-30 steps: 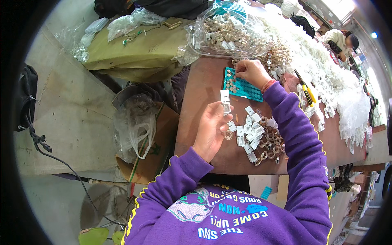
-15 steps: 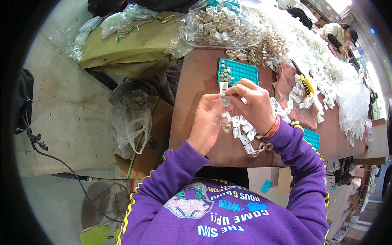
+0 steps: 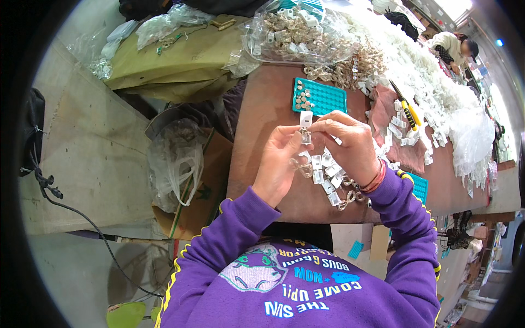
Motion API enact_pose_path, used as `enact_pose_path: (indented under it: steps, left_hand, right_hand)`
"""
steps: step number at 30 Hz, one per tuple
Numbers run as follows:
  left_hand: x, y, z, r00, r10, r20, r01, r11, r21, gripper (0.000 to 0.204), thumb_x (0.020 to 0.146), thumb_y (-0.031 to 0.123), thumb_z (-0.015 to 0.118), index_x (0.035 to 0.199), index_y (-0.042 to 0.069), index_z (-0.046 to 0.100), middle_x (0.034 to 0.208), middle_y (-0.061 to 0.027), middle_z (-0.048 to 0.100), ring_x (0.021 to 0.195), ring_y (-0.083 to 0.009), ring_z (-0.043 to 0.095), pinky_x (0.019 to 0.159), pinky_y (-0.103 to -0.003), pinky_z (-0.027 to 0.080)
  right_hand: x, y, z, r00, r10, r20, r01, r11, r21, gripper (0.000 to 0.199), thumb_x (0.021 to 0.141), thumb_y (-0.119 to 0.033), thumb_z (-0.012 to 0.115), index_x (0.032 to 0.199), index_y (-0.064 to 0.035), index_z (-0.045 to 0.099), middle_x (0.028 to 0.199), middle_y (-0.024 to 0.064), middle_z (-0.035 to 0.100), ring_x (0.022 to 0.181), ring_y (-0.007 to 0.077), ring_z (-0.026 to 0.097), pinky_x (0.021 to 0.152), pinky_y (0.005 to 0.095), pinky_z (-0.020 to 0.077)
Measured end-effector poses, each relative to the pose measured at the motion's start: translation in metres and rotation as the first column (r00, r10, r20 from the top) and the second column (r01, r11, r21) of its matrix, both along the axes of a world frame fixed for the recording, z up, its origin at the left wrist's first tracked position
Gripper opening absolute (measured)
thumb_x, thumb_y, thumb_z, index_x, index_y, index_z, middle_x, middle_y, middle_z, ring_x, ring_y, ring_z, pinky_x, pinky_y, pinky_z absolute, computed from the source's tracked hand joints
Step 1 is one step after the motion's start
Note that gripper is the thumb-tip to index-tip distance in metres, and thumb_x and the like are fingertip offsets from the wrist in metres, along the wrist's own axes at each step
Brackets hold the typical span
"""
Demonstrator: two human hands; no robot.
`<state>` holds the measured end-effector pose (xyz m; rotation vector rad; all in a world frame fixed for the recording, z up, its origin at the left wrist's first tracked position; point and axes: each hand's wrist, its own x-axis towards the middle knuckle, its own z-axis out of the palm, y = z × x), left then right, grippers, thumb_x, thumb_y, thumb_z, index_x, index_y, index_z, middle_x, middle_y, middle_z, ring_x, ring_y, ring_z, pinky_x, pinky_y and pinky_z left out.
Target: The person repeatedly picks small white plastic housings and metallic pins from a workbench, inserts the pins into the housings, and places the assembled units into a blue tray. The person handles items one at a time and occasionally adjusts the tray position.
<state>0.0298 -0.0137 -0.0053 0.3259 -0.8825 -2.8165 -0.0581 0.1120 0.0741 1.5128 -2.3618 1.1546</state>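
Between the thumb and fingers of my left hand (image 3: 279, 158) is a small white battery case (image 3: 305, 119) with its flap standing up and a clear part below. A coil of thin wire (image 3: 301, 167) hangs beneath it. My right hand (image 3: 350, 143) has its thumb and forefinger together at the case's right side, and its other fingers curl behind. Just beyond the case lies a teal ribbed tray (image 3: 331, 99) with several round silvery button cells (image 3: 302, 98) along its left side. Under my hands more white cases (image 3: 328, 186) with coiled wires lie in a cluster.
A large heap of white cases and wires (image 3: 421, 82) covers the table's far right. Yellow-and-black pliers (image 3: 410, 113) rest on a pink cloth (image 3: 377, 112). At the back stands a clear bag (image 3: 301, 38) of coiled pieces. A carton with a plastic bag (image 3: 178, 164) sits left. Another person works far right.
The case has tilted and its flap now shows more fully. My right hand has shifted slightly right and down, its fingertips moving to the case's side.
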Motion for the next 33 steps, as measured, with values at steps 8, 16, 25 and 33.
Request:
enact_pose_path:
  steps: [8,16,25,33]
  left_hand:
    - [0.001,-0.001,-0.002,0.999,-0.045,-0.002,0.045,0.999,-0.002,0.017,0.096,0.019,0.062,0.107,0.008,0.056,0.102,-0.0043,0.064,0.086,-0.0143,0.063,0.063,-0.023,0.048]
    - [0.0,-0.005,-0.001,0.999,-0.038,0.02,0.035,0.994,0.105,0.018,0.096,0.02,0.061,0.108,0.008,0.055,0.101,-0.0047,0.064,0.086,-0.0128,0.062,0.062,-0.023,0.047]
    - [0.001,-0.004,0.003,1.0,-0.011,0.002,0.011,0.99,0.138,0.018,0.098,0.017,0.058,0.113,0.01,0.051,0.1,-0.0067,0.063,0.061,-0.0026,0.044,0.049,-0.016,0.033]
    - [0.0,-0.003,0.001,1.0,0.005,0.015,-0.007,0.985,0.172,0.017,0.098,0.019,0.058,0.112,0.011,0.053,0.102,-0.007,0.062,0.061,-0.0018,0.045,0.047,-0.015,0.032]
  right_hand:
    - [-0.005,-0.006,-0.003,0.998,0.029,0.056,-0.029,1.0,-0.005,0.012,0.077,-0.003,0.071,0.088,-0.0062,0.07,0.076,0.0082,0.062,0.063,0.0221,0.065,0.056,0.0306,0.052]
    - [-0.002,-0.006,-0.014,0.857,0.148,-0.493,-0.144,0.988,0.046,0.036,0.069,-0.005,0.066,0.105,-0.0069,0.067,0.091,0.0059,0.069,0.079,0.0207,0.067,0.077,0.0333,0.0536]
    - [-0.106,-0.032,-0.041,0.971,-0.208,-0.115,0.231,0.939,0.253,0.015,0.084,-0.015,0.067,0.095,-0.0065,0.072,0.091,0.0138,0.068,0.083,0.0311,0.067,0.075,0.0379,0.0528]
    - [-0.12,-0.041,-0.064,0.975,-0.183,-0.127,0.204,0.962,0.181,0.014,0.08,-0.018,0.071,0.086,-0.0053,0.07,0.085,0.0116,0.067,0.08,0.0307,0.066,0.073,0.0389,0.0515]
